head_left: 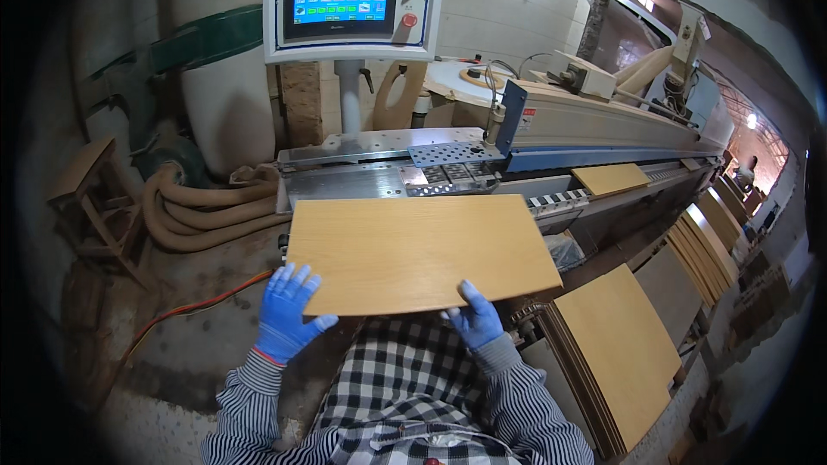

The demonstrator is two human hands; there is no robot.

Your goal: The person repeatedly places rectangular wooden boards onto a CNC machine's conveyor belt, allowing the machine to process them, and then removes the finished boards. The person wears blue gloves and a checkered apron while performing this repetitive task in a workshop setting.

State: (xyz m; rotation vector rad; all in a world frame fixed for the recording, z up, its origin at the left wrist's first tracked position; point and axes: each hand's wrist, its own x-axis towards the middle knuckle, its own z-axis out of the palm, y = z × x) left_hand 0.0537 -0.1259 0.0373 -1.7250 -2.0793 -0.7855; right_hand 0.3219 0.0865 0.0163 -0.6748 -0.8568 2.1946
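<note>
From my end of the feed, I have the right hand (pixel 476 320) closed on the near edge of the yellow board (pixel 413 254), thumb on top, the other fingers mostly hidden beneath. The left hand (pixel 289 310) is open at the board's near left corner, fingers spread by its left side and thumb out along the near edge; I can't tell how much weight it takes. Both forearms, in striped sleeves (pixel 258 392), reach up from below the board and stand well apart, about level with each other.

The board lies roughly flat in front of the long machine (pixel 594 129). Its far edge overlaps the machine's front in my view, but I can't make out whether it rests there.

I'd judge this board to be early in its turn, since it sits outside the machine. Past its far right corner, a second board (pixel 612 178) lies along the machine, perhaps further through. To the right of the held board and lower stands a stack of panels (pixel 620 353); I can't tell whether those are finished or waiting. Beyond the board's far edge, the control screen (pixel 342 0) is lit, and off its left side thick hoses (pixel 207 207) curl.
</note>
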